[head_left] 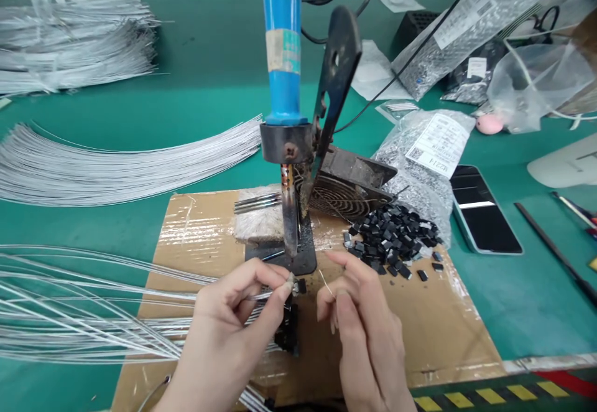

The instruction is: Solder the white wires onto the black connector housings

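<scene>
My left hand (pixel 228 328) is closed in a pinch on a white wire, close to its end. A small black connector (pixel 303 286) sits at that end, just past my fingertips. Thin solder wire (pixel 325 282) sticks up from between the fingers of my right hand (pixel 368 331), a short way to the right of the connector. Above both hands, a blue-handled soldering iron (pixel 283 98) is held upright in a clamp, its tip pointing down. More white wires (pixel 93 331) run in from the left, and a cluster of black connectors (pixel 288 331) lies partly hidden under my left hand.
Loose black connector pieces (pixel 396 238) are heaped on the cardboard (pixel 433 325). Behind them stand a dusty fan (pixel 347 185) and a bubble-wrap bag (pixel 420 150). A phone (pixel 485 210) lies to the right. Bundled wires (pixel 130 166) lie at the left.
</scene>
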The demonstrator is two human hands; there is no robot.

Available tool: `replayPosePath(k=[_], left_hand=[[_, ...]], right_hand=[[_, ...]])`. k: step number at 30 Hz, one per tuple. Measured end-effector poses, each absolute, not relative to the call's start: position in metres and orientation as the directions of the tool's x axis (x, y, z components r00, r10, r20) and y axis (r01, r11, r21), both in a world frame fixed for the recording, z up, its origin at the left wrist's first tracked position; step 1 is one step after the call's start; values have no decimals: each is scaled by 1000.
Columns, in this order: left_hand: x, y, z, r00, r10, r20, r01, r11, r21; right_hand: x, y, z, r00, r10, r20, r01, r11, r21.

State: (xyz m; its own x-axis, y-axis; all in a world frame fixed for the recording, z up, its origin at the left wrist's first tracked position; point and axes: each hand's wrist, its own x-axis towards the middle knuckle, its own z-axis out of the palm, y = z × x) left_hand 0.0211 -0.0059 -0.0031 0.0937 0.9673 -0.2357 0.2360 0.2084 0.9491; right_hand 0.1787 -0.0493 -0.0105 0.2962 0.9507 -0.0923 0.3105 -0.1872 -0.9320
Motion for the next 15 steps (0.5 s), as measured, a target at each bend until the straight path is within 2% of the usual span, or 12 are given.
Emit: replayPosePath(k=[5, 10, 15], left_hand=[[21, -2, -2, 95, 963, -253, 266, 220, 939], [25, 4, 3, 70, 969, -238, 255, 214, 943], [29, 8, 10, 55, 972, -228, 259, 206, 944]], right_hand=[[185, -45, -5, 227, 974, -6, 378, -94, -921], [191, -38, -11, 137, 985, 103, 286, 60, -956], [185, -34, -8, 200, 979, 43, 160, 11, -987]])
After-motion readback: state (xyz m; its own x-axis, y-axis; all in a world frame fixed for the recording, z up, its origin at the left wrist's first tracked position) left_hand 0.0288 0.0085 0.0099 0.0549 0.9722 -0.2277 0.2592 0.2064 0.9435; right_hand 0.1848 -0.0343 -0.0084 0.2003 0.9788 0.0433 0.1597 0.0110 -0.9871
